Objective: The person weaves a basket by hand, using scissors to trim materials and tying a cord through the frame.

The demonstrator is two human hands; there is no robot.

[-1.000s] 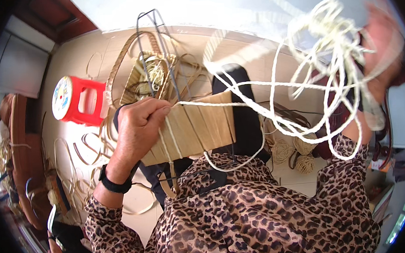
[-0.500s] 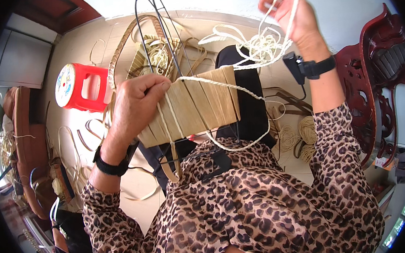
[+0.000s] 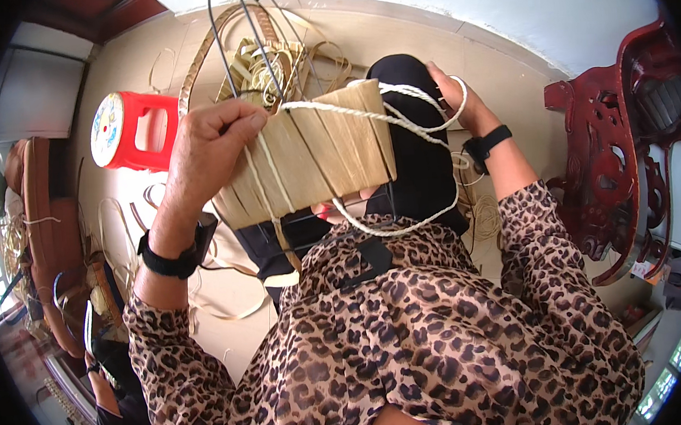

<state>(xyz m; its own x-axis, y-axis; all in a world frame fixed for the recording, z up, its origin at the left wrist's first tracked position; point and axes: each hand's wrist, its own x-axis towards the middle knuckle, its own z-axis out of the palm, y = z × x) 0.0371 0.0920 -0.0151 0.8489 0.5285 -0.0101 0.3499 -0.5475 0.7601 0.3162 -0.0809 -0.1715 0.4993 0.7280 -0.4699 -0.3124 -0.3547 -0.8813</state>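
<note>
A black wire frame lies across my lap, one side wrapped in wide flat tan strips that form a panel. My left hand is closed on the panel's upper left edge, thumb on top. White twisted cord runs from near that thumb across the panel to the right, and a slack loop of it hangs below the panel's right side. Beyond my right knee, my right hand has the cord looped round it; its fingers are curled and partly hidden. Two thinner cord lines cross the panel's left part.
A red stool lies on its side at the left. Behind the frame are a basket with loose strips and a brown handle. Carved dark red wooden furniture stands at the right. Another person's arm shows at the lower left.
My right hand has come down and inward from the upper right, bringing the cord with it beside my knee. The panel and my left hand have shifted slightly up and left.
</note>
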